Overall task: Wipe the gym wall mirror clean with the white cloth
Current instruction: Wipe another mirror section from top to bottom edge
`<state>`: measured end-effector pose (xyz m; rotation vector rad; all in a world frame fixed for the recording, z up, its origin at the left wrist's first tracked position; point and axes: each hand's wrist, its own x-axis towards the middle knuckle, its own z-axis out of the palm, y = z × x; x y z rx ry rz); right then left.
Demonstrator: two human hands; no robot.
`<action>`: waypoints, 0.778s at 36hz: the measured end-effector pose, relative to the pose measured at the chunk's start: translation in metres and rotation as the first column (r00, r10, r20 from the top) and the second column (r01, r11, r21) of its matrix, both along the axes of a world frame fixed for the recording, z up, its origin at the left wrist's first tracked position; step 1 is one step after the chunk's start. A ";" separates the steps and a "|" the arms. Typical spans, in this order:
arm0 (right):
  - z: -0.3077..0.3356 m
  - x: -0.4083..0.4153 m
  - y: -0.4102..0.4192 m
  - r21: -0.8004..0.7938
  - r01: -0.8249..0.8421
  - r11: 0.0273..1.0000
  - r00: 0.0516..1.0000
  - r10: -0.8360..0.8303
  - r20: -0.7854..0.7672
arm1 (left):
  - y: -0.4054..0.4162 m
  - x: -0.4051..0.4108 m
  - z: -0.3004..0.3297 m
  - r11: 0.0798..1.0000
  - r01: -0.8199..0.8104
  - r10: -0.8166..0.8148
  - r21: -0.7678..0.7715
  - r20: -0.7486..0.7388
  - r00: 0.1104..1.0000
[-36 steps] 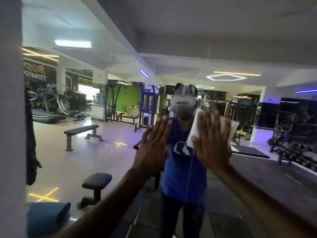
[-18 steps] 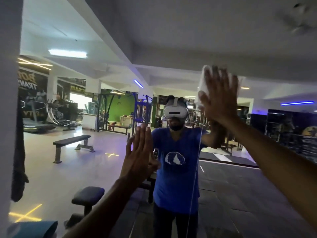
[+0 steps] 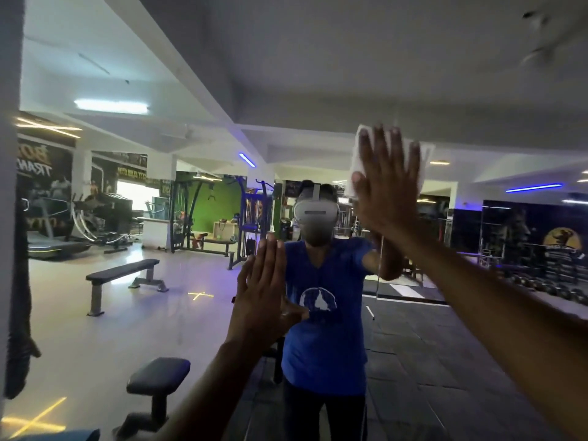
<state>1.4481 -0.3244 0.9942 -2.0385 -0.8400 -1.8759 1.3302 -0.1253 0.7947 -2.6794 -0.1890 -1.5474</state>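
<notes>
Most of the white cloth point(image 3: 359, 160) is hidden behind the right hand point(image 3: 386, 189); only its upper left corner and a strip at the right edge can be seen. The cloth is pressed flat against the mirror point(image 3: 191, 313) high on the right, above the reflected headset point(image 3: 315, 214), by straight, slightly spread fingers point(image 3: 378, 148). The left hand point(image 3: 264, 300) is held flat lower down with its fingers together and straight; whether the glass is touched cannot be told. Compared with half a second ago, both hands are found at almost the same spots. The mirror's left edge is bounded by a white wall strip point(image 3: 9, 186); wide glass lies open left of the hands.
</notes>
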 end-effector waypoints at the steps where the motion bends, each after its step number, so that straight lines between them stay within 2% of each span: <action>1: -0.017 -0.007 0.012 0.036 -0.010 0.999 1.000 0.011 -0.019 | 0.001 0.001 0.000 1.000 0.002 -0.002 0.001 0.004 1.000; 2: -0.040 -0.015 0.024 0.002 -0.040 0.999 0.999 0.040 -0.027 | 0.002 0.001 -0.001 1.000 0.003 -0.004 0.003 0.010 1.000; 3: -0.067 -0.022 0.034 -0.098 -0.096 0.991 0.995 0.093 -0.030 | 0.003 0.001 -0.001 1.000 0.005 -0.005 0.005 0.015 1.000; 5: -0.118 -0.026 0.041 -0.376 -0.153 0.914 0.987 0.159 -0.015 | 0.004 -0.001 -0.001 1.000 0.009 -0.009 0.009 0.014 1.000; 6: -0.135 -0.024 0.037 -0.486 -0.130 0.864 0.987 0.157 0.016 | 0.004 -0.001 -0.001 1.000 0.011 -0.011 0.006 0.009 1.000; 8: -0.133 -0.010 0.021 -0.604 -0.072 0.794 0.985 0.153 0.084 | 0.004 -0.001 -0.001 1.000 0.011 -0.011 -0.004 -0.005 1.000; 10: -0.107 0.004 0.002 -0.562 -0.054 0.826 0.987 0.130 0.097 | 0.005 -0.001 -0.003 1.000 0.011 -0.011 0.000 -0.009 1.000; 13: -0.063 0.015 -0.026 -0.182 -0.043 0.982 0.999 0.040 -0.016 | 0.007 0.000 -0.004 1.000 0.022 -0.022 0.012 -0.002 1.000; 15: -0.053 0.014 -0.026 0.053 -0.010 0.999 0.996 0.014 -0.087 | 0.007 0.001 -0.004 0.999 0.033 -0.033 0.009 0.006 0.999; 17: -0.062 0.004 -0.004 0.156 -0.012 0.988 0.993 0.030 -0.114 | 0.007 0.002 -0.005 0.999 0.036 -0.036 0.009 0.008 0.999; 18: -0.070 -0.001 0.008 0.123 -0.034 0.992 0.993 0.048 -0.109 | 0.008 0.002 -0.005 0.999 0.036 -0.036 0.010 0.012 0.999; 20: -0.093 -0.003 0.022 -0.120 -0.079 0.990 0.996 0.072 -0.056 | 0.009 0.003 -0.005 0.999 0.029 -0.029 0.018 0.017 0.999; 22: -0.096 0.003 0.013 -0.391 -0.045 0.919 0.996 0.071 0.052 | 0.009 0.003 -0.005 0.999 0.017 -0.018 0.032 0.027 0.999; 24: -0.073 0.014 -0.009 -0.522 0.005 0.853 0.987 0.078 0.137 | 0.010 0.004 -0.007 0.999 0.002 -0.003 0.045 0.036 0.999; 26: -0.050 0.024 -0.030 -0.454 -0.003 0.891 0.992 0.059 0.109 | 0.010 0.005 -0.008 0.998 -0.009 0.006 0.054 0.044 0.999; 28: -0.046 0.023 -0.038 -0.240 -0.027 0.970 0.999 0.031 0.015 | 0.011 0.007 -0.009 0.998 -0.021 0.017 0.060 0.060 0.998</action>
